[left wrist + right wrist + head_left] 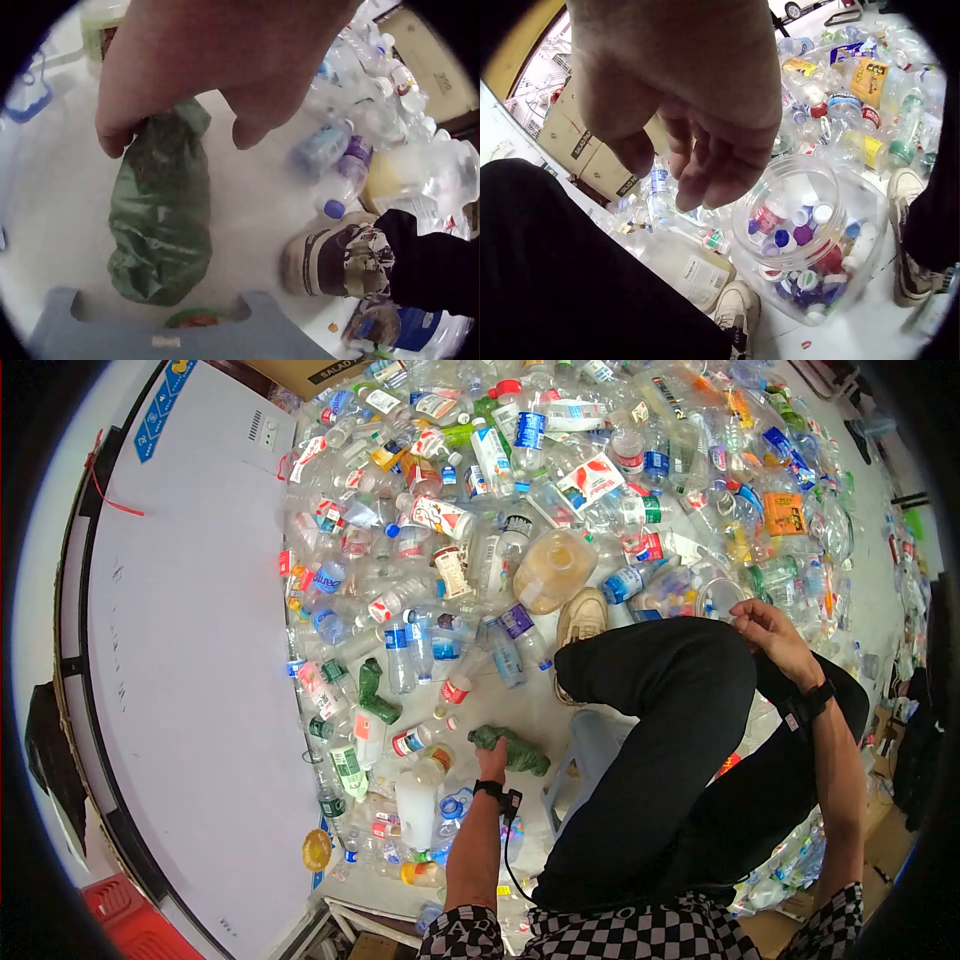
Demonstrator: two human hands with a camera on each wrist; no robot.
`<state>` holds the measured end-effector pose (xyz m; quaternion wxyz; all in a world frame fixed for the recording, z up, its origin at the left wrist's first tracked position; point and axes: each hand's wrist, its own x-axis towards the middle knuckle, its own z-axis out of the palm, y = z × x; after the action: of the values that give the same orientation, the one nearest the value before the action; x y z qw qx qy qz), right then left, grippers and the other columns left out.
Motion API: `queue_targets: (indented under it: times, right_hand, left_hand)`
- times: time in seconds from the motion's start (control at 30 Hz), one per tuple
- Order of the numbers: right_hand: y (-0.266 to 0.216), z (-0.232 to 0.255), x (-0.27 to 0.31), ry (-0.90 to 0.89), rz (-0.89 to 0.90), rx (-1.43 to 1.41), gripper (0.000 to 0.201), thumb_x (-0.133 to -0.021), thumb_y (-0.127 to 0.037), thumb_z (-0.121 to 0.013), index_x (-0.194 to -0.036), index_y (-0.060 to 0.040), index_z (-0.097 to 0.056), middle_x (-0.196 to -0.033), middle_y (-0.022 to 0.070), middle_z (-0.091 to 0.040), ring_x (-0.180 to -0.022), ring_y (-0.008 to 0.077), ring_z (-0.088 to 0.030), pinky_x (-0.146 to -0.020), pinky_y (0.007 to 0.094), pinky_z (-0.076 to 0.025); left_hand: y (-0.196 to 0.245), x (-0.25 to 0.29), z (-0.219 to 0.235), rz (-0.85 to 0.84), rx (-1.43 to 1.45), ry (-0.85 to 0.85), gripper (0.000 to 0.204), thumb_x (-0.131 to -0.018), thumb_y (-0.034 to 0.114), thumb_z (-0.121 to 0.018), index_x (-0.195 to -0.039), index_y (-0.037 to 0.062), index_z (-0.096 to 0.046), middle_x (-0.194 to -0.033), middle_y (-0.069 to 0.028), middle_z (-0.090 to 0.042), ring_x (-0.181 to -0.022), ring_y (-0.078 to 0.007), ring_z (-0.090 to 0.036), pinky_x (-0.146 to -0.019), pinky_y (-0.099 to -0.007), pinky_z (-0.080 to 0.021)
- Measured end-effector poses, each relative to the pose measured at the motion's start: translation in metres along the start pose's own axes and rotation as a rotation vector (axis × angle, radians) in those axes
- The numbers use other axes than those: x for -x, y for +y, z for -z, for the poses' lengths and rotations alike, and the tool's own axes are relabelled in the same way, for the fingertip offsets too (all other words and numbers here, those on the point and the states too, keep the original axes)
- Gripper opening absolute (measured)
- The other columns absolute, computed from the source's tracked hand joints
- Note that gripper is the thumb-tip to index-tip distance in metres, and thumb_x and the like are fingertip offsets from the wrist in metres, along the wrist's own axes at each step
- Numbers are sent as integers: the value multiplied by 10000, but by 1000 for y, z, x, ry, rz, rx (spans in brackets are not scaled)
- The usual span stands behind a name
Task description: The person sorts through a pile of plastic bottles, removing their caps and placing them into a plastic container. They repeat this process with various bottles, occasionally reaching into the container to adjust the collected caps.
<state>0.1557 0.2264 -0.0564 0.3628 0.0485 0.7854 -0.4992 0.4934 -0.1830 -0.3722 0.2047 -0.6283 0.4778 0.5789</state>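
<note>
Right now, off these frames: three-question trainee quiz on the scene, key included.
1. True or false: the right hand is gripping a bottle.
2. Which is nearest the left hand? (a) cardboard box (b) crumpled green item (c) wide-mouthed jar
3. Fill in: inside the jar are many small coloured ____.

Key: 1. False, it holds nothing visible. 2. b. 3. Caps.

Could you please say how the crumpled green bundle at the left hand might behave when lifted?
The green bundle probably flexes, given its wrinkled skin; its lumpy outline suggests it may barely roll. Hidden contents leave weight uncertain.
</note>
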Motion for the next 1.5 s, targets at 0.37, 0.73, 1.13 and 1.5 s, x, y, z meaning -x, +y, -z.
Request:
queue_targets:
  times: [0.37, 0.73, 1.13, 1.5]
  right_hand:
    - [26, 3, -3, 241, -134, 214, 851, -958, -654, -220, -885, 69, -663, -765, 108, -629, -677, 192, -566, -637, 317, -442]
    - [31, 9, -9, 262, -63, 271, 613, -946, -396, -301, -894, 93, -668, -761, 170, -656, -673, 235, -590, -649, 337, -447]
    - [2, 1, 11, 238, 169, 579, 409, -853, -249, -466, -1118, 5, -647, -922, 197, -680, -748, 286, -653, -737, 367, -513]
    - [-21, 58, 154, 889, 500, 102, 298, -922, -120, -554, -1192, 2, -581, -993, 52, -643, -812, 113, -586, -727, 261, -475]
  left_hand:
    - [95, -20, 10, -464, -458, 302, 692, -778, 293, -609, -1273, -149, -419, -1250, -356, -506, -1208, -424, -489, -1027, -419, -372]
    - [75, 11, 4, -456, -360, 149, 677, -793, 300, -604, -1272, -150, -441, -1153, -318, -579, -1111, -380, -570, -947, -393, -433]
    - [-57, -55, 72, -455, -542, 38, 608, -846, 217, -648, -1333, -57, -410, -781, -69, -608, -671, -169, -567, -574, -307, -471]
    - [-15, -40, 24, -544, -727, -122, 499, -818, 338, -621, -1153, -31, -600, -1091, -230, -652, -1052, -348, -616, -913, -389, -475]
